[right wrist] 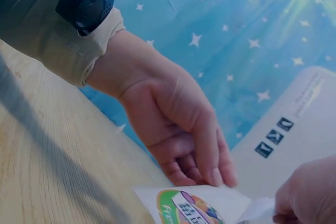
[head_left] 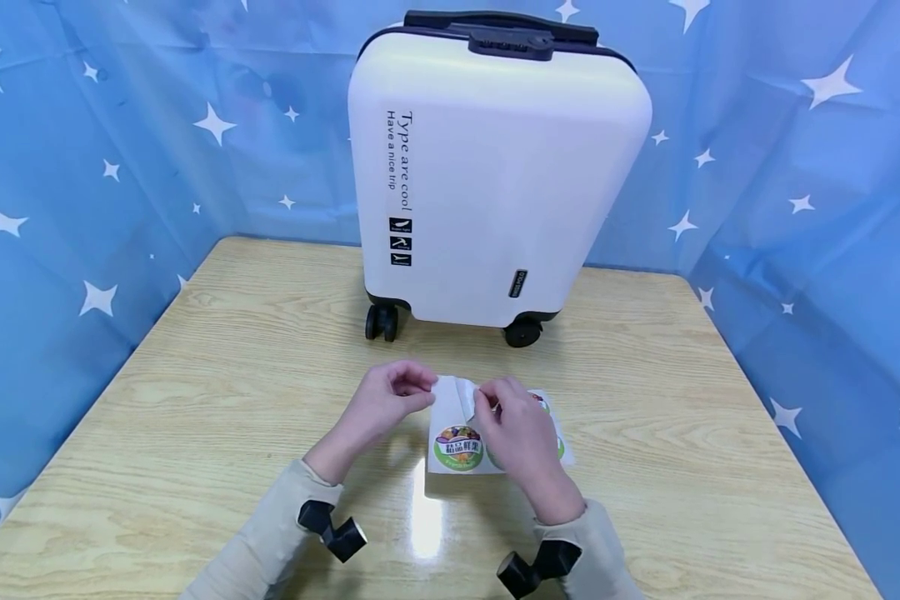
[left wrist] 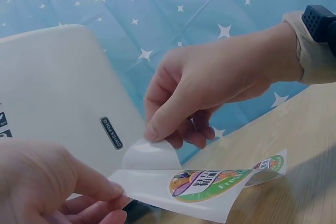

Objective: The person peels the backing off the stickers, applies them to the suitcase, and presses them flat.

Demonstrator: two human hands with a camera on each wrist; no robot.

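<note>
A white sheet of round fruit-label stickers (head_left: 444,410) is held just above the table in the head view. My left hand (head_left: 378,406) pinches its upper left corner between thumb and fingers. With thumb and fingertips, my right hand (head_left: 523,427) pinches the edge of a partly lifted sticker (left wrist: 151,156), whose plain white back shows in the left wrist view. The lifted sticker's lower part still meets the sheet. A printed fruit sticker (head_left: 458,448) lies flat at the sheet's lower left. My right hand hides much of the sheet's middle in the head view.
Behind the hands a white suitcase (head_left: 487,183) stands upright on black wheels, with black lettering on its left side. The wooden table (head_left: 195,375) extends to both sides. A blue star-patterned curtain (head_left: 285,108) hangs around the back and sides.
</note>
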